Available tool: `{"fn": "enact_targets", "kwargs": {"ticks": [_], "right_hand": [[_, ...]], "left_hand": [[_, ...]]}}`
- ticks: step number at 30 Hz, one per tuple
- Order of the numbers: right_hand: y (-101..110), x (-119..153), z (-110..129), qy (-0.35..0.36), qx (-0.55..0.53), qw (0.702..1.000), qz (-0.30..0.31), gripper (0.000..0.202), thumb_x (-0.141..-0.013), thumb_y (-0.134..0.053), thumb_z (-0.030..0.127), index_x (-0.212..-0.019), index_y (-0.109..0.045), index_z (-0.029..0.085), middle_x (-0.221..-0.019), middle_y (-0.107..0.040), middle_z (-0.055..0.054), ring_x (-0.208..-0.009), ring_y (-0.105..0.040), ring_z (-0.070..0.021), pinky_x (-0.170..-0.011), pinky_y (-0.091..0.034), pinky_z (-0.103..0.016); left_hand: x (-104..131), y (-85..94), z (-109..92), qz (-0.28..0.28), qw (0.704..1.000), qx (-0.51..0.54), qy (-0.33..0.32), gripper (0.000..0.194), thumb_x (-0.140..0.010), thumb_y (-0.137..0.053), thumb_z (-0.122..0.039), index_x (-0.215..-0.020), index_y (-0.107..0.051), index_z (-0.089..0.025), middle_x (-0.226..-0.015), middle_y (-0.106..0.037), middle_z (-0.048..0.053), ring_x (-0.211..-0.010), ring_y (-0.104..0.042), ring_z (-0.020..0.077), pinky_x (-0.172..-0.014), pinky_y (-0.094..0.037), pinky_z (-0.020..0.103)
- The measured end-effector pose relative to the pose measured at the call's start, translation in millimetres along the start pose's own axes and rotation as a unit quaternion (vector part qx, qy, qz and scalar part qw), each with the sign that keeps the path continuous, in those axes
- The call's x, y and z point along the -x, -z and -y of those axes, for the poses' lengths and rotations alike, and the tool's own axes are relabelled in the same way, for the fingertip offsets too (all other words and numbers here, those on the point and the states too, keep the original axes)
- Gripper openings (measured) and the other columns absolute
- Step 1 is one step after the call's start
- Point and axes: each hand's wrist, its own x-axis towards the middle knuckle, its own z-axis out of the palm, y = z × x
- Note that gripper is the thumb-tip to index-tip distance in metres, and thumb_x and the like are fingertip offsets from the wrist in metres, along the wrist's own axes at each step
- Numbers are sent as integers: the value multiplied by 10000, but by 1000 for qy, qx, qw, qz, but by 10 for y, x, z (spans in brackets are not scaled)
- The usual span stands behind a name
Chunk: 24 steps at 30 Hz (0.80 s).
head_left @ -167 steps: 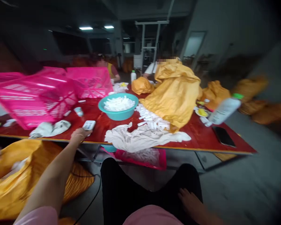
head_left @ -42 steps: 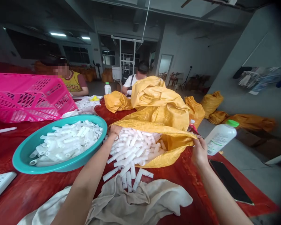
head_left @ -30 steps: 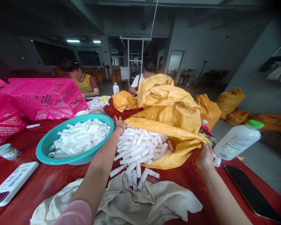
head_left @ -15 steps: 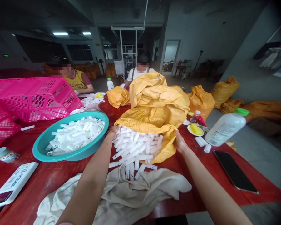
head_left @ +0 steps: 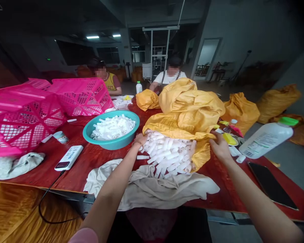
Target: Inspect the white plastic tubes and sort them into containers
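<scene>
A large yellow woven sack point(head_left: 190, 104) lies on the red table with its mouth toward me. Short white tubes point(head_left: 169, 152) spill from it in a heap. My left hand point(head_left: 141, 138) grips the left edge of the sack's mouth, right beside a teal basin point(head_left: 111, 143) filled with more white tubes. At the opposite edge, my right hand point(head_left: 218, 143) pinches the sack's rim between thumb and fingers. A crumpled grey-white cloth point(head_left: 167, 192) is spread in front of the heap, along the table's near edge.
Pink baskets point(head_left: 22, 114) stand at the left, near a white device point(head_left: 69, 157) with a cable. On the right are a large bottle point(head_left: 266, 140), a yellow block point(head_left: 229, 139) and a black phone point(head_left: 271, 185). Two people sit across the table.
The view has turned left, so the scene sits further right. More tubes have spread out of the sack's mouth, and my right hand has lifted its edge slightly.
</scene>
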Motion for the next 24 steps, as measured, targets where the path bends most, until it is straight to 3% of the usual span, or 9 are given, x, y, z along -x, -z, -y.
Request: {"fn": "enact_targets", "kwargs": {"ticks": [3,5,9,11,14,15,19,21,24], "right_hand": [[56,332,283,168,121,977,41,611,-675,-695,309,-1260,-569,189,-1319,-540,-127,-1280,-452,-312,-1137,-280,-517],[13,598,502,249,197,947,50,575,-753,-655,332,-1300,-550,192,-1392,-475,-140,-1341,-378,-335,-1141,-260,-536],[-302,961,849,313,248,893,206,270,-915,-502,274,-1136,-642,204,-1134,-616,-113,-1123,-543,-291,-1015,-415,-474],[-586,1058,974,329,244,867,284,252,-948,-452,232,-1094,-653,187,-1039,-641,-105,-1001,-588,-262,-931,-467,-421],[-1186,1217,1144,370,255,825,343,275,-964,-417,168,-1116,-646,150,-1019,-646,-115,-975,-593,-243,-902,-470,-374],[-1416,1289,1195,394,268,801,363,285,-964,-411,146,-1132,-642,141,-1023,-645,-119,-990,-588,-241,-913,-461,-366],[-2234,1605,1294,484,351,668,442,302,-960,-424,89,-1171,-637,124,-1113,-643,-143,-1097,-557,-267,-993,-392,-414],[-2475,1701,1268,492,372,640,457,264,-958,-444,93,-1090,-672,112,-1110,-654,-155,-1118,-551,-284,-993,-382,-435],[-2595,1731,1188,486,376,633,470,218,-942,-489,99,-954,-706,117,-1080,-673,-149,-1114,-553,-282,-969,-394,-419]], "left_hand": [[206,64,21,-4,997,2,-72,355,-913,-599,-394,-1120,-701,-124,-1141,-730,166,-1128,-663,287,-915,-483,293],[378,153,71,3,991,5,-131,354,-899,-605,-334,-1189,-679,-147,-1215,-710,124,-1152,-648,272,-948,-472,285],[659,546,303,-5,976,22,-218,311,-922,-531,-311,-1154,-705,-199,-1192,-719,65,-1088,-660,237,-957,-477,290],[706,809,492,-95,969,8,-229,355,-961,-454,-364,-1160,-696,-197,-1205,-694,86,-1110,-632,259,-992,-461,349],[664,1107,843,-251,947,-83,-183,451,-921,-502,-503,-1155,-686,-164,-1234,-621,153,-1201,-540,353,-1034,-415,487],[640,1154,962,-261,944,-112,-169,463,-893,-539,-528,-1118,-701,-158,-1232,-602,164,-1206,-524,369,-1031,-415,506],[645,1119,1323,-192,951,-136,-201,386,-925,-501,-480,-951,-740,-178,-1211,-565,139,-1166,-513,314,-1038,-430,460],[729,1071,1410,-193,945,-139,-225,412,-956,-448,-478,-913,-740,-192,-1196,-556,127,-1143,-502,303,-1025,-438,456],[906,1073,1486,-189,937,-136,-259,432,-961,-437,-502,-889,-736,-197,-1205,-539,123,-1134,-491,303,-1005,-448,454]]}}
